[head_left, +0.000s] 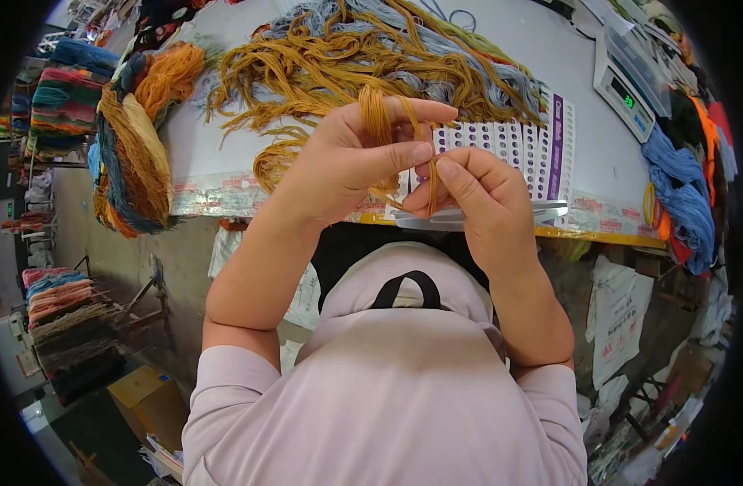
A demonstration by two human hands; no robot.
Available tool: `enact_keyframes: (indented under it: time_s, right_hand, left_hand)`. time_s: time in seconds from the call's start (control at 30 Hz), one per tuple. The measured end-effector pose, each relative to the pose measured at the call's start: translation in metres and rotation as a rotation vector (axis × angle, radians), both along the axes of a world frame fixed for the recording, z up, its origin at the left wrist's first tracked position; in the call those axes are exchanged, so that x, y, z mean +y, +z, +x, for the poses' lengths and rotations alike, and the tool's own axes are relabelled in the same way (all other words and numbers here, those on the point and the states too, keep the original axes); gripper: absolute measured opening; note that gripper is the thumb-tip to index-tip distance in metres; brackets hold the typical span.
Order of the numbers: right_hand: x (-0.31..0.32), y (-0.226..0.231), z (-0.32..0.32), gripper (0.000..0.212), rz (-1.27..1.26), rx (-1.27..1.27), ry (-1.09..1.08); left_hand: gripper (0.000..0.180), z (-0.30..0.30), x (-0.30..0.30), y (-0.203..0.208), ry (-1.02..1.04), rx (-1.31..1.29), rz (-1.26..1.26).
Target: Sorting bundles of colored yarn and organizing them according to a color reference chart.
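While the left hand (347, 158) and right hand (491, 194) pinch the golden yarn (375, 117), light, even tension should prevent tangles.

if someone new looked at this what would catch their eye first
Probably the golden-brown thread at the centre, looped over the left hand and pinched by the right hand. Beyond the hands, a heap of golden-brown and grey-blue yarn spreads across the table. At the upper right, a digital scale shows a green-lit display.
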State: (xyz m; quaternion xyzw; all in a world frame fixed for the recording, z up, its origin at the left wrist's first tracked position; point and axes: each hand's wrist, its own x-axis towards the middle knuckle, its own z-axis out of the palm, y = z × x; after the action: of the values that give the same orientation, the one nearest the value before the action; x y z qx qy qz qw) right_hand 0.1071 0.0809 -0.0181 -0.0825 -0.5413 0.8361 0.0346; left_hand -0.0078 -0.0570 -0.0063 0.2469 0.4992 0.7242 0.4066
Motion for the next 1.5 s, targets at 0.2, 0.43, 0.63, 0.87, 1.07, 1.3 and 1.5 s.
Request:
enact_keyframes:
  time_s: [0.2,0.43,0.63,0.87,1.07,1.3,1.5]
  right_hand:
    - [-0.003,0.004,0.004,0.020,0.046,0.063,-0.018]
    - [-0.006,0.007,0.008,0.015,0.048,0.087,-0.040]
    - [-0.007,0.009,0.010,0.014,0.072,0.055,-0.041]
    - [-0.006,0.020,-0.008,0.020,0.174,-0.065,-0.066]
    - [-0.011,0.011,-0.015,0.015,0.314,-0.133,-0.028]
    - [-0.011,0.009,-0.014,0.009,0.110,0.015,0.001]
    - [-0.012,0.007,-0.013,0.012,-0.063,0.016,-0.004]
  left_hand:
    - [0.043,-0.002,-0.005,0.001,0.021,0.000,-0.009]
    - [0.041,-0.004,-0.008,0.001,-0.056,-0.160,0.073]
    - [0.039,-0.008,-0.012,0.001,-0.121,-0.123,0.066]
    - [0.051,0.005,-0.004,0.009,-0.091,-0.305,0.115]
    - [0.062,0.005,-0.007,0.003,-0.171,-0.464,0.127]
    - [0.064,0.000,-0.013,0.006,-0.199,-0.508,0.150]
    - [0.057,-0.009,-0.017,0.012,0.031,-0.421,0.024]
